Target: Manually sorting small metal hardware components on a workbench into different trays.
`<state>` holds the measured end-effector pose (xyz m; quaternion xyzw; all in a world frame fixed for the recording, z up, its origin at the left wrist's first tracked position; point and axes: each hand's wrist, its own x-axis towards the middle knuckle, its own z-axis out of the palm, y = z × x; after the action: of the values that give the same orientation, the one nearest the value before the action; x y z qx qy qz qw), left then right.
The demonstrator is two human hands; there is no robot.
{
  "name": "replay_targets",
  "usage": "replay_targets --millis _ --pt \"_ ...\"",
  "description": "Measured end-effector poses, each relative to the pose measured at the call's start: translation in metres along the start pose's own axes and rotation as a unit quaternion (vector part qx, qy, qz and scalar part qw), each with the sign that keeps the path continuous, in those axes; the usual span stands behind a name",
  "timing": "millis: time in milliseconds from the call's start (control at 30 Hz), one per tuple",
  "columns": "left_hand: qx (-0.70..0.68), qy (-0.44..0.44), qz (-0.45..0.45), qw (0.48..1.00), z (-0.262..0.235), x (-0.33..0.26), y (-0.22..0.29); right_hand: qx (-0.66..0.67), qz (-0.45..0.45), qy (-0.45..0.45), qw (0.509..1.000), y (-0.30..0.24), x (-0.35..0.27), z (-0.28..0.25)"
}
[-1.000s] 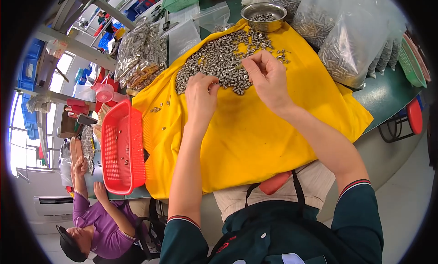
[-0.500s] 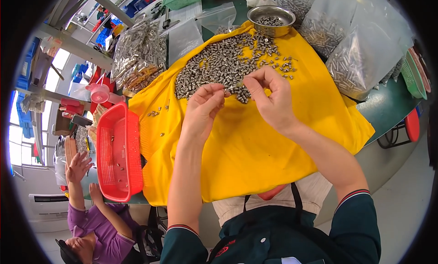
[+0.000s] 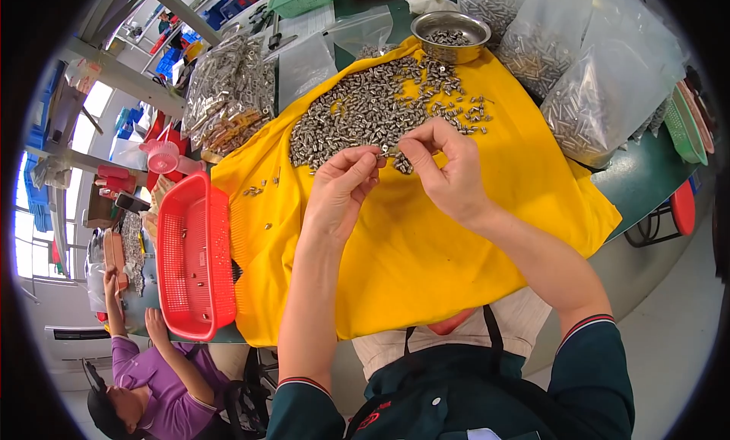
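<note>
Over the near edge of a pile of small metal cylinders (image 3: 357, 105), both my hands are held fingertip to fingertip. My left hand (image 3: 341, 187) is closed in a pinch on a small silvery metal piece (image 3: 385, 149) that sticks out past thumb and forefinger. From the other side, my right hand (image 3: 449, 172) pinches too, its fingertips close to that same piece. What the right fingers hold is too small and covered to make out. The pile lies on a yellow cloth (image 3: 456, 265) spread over the table and my lap.
Left of the cloth stands a red plastic basket (image 3: 220, 288) with a few loose pieces inside. A steel bowl (image 3: 475, 31) of metal parts sits behind the pile. Clear bags of parts (image 3: 582, 120) flank it at right. A co-worker in purple (image 3: 163, 375) sits at left.
My right hand has shifted slightly left and down, and my left fingers have closed nearer to it. The co-worker's raised hand has moved away, and their head has turned.
</note>
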<state>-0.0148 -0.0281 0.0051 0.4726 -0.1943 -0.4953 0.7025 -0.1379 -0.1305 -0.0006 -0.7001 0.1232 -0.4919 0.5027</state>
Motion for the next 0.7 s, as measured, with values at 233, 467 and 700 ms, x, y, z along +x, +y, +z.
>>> replay_targets --millis 233,467,700 --pt "0.002 0.017 0.022 1.000 -0.0006 0.0003 -0.0027 0.028 0.026 0.004 0.999 0.0023 -0.0028 0.0027" --pt "0.008 -0.002 0.018 1.000 -0.0027 -0.0002 0.0002 0.084 0.101 0.009 0.991 -0.0016 0.0029 -0.0019" --pt "-0.009 -0.018 0.016 1.000 0.0024 0.0011 0.0000 0.045 0.052 0.016 0.997 0.0010 0.0017 -0.0048"
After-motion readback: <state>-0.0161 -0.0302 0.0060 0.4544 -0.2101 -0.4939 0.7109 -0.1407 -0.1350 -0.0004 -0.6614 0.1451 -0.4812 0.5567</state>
